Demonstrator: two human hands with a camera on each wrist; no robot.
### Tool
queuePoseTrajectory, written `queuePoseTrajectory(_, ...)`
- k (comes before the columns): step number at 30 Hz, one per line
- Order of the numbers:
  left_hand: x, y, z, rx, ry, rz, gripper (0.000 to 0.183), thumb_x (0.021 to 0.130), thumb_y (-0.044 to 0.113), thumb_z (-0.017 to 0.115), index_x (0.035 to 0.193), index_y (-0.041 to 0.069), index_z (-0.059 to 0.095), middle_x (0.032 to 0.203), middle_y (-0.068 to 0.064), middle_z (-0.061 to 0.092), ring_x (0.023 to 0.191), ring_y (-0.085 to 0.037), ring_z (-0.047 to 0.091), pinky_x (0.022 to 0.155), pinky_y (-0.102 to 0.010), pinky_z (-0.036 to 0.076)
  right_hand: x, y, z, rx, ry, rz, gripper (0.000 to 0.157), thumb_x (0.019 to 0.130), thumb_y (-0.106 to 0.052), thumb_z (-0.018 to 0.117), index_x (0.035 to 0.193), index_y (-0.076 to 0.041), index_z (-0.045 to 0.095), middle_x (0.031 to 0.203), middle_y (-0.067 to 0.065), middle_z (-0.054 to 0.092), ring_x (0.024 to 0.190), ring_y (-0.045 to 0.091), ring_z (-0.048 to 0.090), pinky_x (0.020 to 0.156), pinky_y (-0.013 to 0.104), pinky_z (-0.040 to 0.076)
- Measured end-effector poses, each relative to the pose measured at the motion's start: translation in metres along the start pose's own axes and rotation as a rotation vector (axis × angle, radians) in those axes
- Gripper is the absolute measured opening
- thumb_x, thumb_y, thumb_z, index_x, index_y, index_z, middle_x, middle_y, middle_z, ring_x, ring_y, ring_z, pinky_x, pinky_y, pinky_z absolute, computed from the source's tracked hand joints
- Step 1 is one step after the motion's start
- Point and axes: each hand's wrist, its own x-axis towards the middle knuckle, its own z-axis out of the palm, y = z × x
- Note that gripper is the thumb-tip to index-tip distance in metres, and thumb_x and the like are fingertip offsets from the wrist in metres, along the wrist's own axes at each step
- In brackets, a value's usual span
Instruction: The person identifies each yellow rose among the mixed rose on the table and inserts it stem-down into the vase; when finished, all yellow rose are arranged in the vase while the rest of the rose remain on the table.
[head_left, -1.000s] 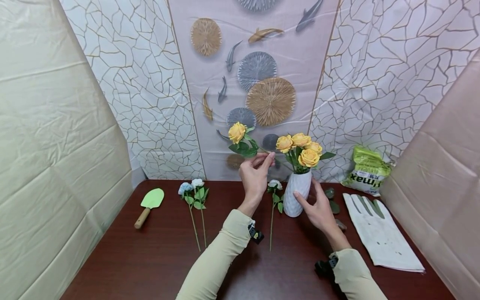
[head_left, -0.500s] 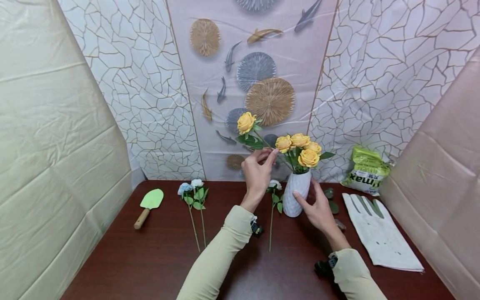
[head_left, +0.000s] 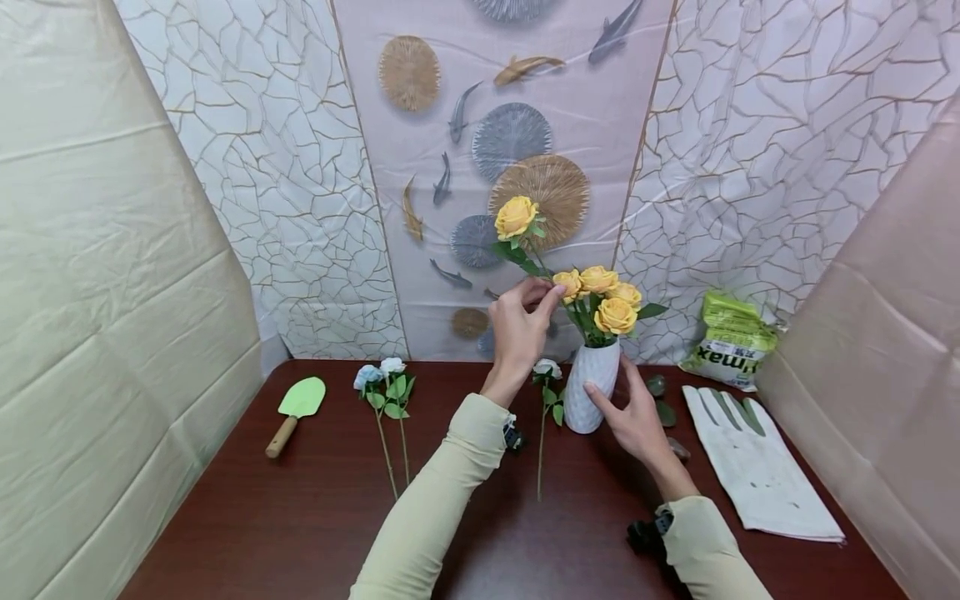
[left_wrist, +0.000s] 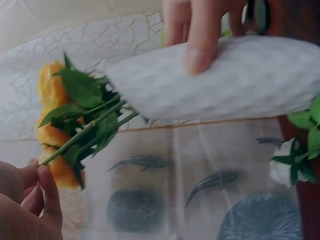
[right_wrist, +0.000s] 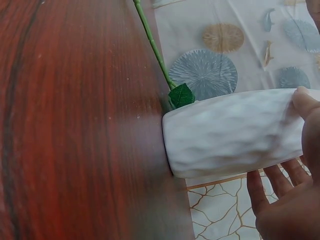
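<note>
My left hand (head_left: 521, 333) pinches the stem of a yellow rose (head_left: 515, 218) between thumb and fingertips, above and left of a white textured vase (head_left: 587, 396). The bloom leans up and left, higher than the several yellow roses (head_left: 617, 317) that stand in the vase. In the left wrist view, the pinched stem (left_wrist: 82, 132) slants down to the vase's mouth. My right hand (head_left: 636, 417) grips the vase from the right side, thumb across its front. The right wrist view shows the base of the vase (right_wrist: 230, 135) at the dark red tabletop (right_wrist: 90, 130).
A white rose (head_left: 547, 369) lies left of the vase; farther left are a blue rose (head_left: 367, 377), another white rose (head_left: 392, 366) and a green trowel (head_left: 302, 398). To the right are dark stones (head_left: 666, 414), a white glove (head_left: 761, 467) and a green bag (head_left: 731, 342).
My left hand has moved up and right with the rose, and the bloom has risen and tilted more upright. My right hand keeps its hold on the vase.
</note>
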Motion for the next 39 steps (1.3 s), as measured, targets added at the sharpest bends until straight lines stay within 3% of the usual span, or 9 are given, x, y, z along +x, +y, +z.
queuePoseTrajectory(5,0.0,0.002,-0.002,0.045,-0.044,0.002,0.017,0.093,0.038,0.072,0.093,0.022,0.078,0.085,0.009,0.079,0.064,0.004,0.066,0.059,-0.017,0.052,-0.001,0.002,0.002,0.004,0.004,0.001,0.081,0.094,-0.049,0.068,0.159,-0.028,0.024,0.162,0.006,0.034,0.146,0.031,0.037,0.111,0.06,0.039)
queuePoseTrajectory(9,-0.013,-0.006,0.004,0.045,-0.089,-0.038,0.022,0.093,0.041,0.072,0.095,0.02,0.079,0.082,0.007,0.078,0.062,0.004,0.065,0.058,-0.016,0.052,-0.001,0.004,0.002,0.012,0.006,-0.012,0.081,0.094,-0.049,0.068,0.159,-0.028,0.025,0.161,0.007,0.035,0.146,0.031,0.037,0.111,0.06,0.038)
queuePoseTrajectory(17,-0.042,-0.035,0.024,-0.028,-0.176,-0.253,0.024,0.089,0.043,0.076,0.091,0.02,0.083,0.074,0.005,0.077,0.061,-0.005,0.07,0.053,-0.021,0.053,-0.001,0.004,0.002,0.01,-0.002,-0.001,0.083,0.094,-0.049,0.068,0.16,-0.027,0.022,0.163,0.007,0.032,0.149,0.031,0.033,0.114,0.062,0.034)
queuePoseTrajectory(24,-0.042,-0.04,0.032,-0.099,-0.296,-0.358,0.02,0.086,0.044,0.079,0.092,0.025,0.082,0.088,0.009,0.078,0.076,-0.016,0.074,0.055,-0.027,0.057,0.002,0.004,0.0,0.056,-0.008,-0.03,0.079,0.095,-0.046,0.068,0.159,-0.031,0.024,0.16,0.002,0.036,0.146,0.026,0.038,0.114,0.058,0.037)
queuePoseTrajectory(26,-0.042,-0.041,0.032,-0.142,-0.294,-0.382,0.02,0.085,0.045,0.08,0.092,0.026,0.081,0.09,0.009,0.078,0.074,-0.018,0.074,0.053,-0.03,0.058,0.002,0.003,0.0,0.054,-0.008,-0.031,0.079,0.094,-0.046,0.068,0.159,-0.031,0.024,0.16,0.002,0.036,0.145,0.026,0.038,0.113,0.058,0.037)
queuePoseTrajectory(29,-0.042,-0.041,0.033,-0.178,-0.22,-0.388,0.024,0.084,0.05,0.079,0.092,0.026,0.079,0.086,0.008,0.077,0.073,-0.013,0.072,0.057,-0.029,0.058,0.002,0.002,0.0,0.033,-0.004,-0.023,0.082,0.094,-0.047,0.068,0.16,-0.028,0.023,0.161,0.004,0.034,0.147,0.027,0.035,0.114,0.058,0.036)
queuePoseTrajectory(33,-0.039,-0.039,0.033,-0.139,-0.146,-0.338,0.03,0.086,0.054,0.076,0.089,0.024,0.074,0.079,0.002,0.074,0.066,-0.007,0.066,0.058,-0.027,0.054,0.002,0.003,0.0,0.022,0.001,-0.012,0.084,0.094,-0.049,0.068,0.16,-0.026,0.022,0.162,0.006,0.033,0.147,0.029,0.036,0.113,0.058,0.037)
queuePoseTrajectory(36,-0.039,-0.039,0.032,-0.114,-0.157,-0.305,0.03,0.089,0.051,0.073,0.086,0.022,0.071,0.074,-0.007,0.073,0.057,-0.01,0.062,0.053,-0.027,0.052,0.001,0.003,-0.001,0.021,-0.001,-0.006,0.084,0.094,-0.049,0.067,0.161,-0.027,0.021,0.163,0.005,0.031,0.148,0.029,0.034,0.115,0.059,0.035)
queuePoseTrajectory(39,-0.039,-0.04,0.033,-0.123,-0.176,-0.332,0.03,0.091,0.048,0.072,0.081,0.02,0.069,0.069,-0.013,0.07,0.05,-0.012,0.059,0.049,-0.028,0.05,0.001,0.003,-0.001,0.016,-0.003,0.004,0.085,0.094,-0.05,0.067,0.161,-0.027,0.02,0.164,0.005,0.029,0.15,0.029,0.031,0.116,0.06,0.033)
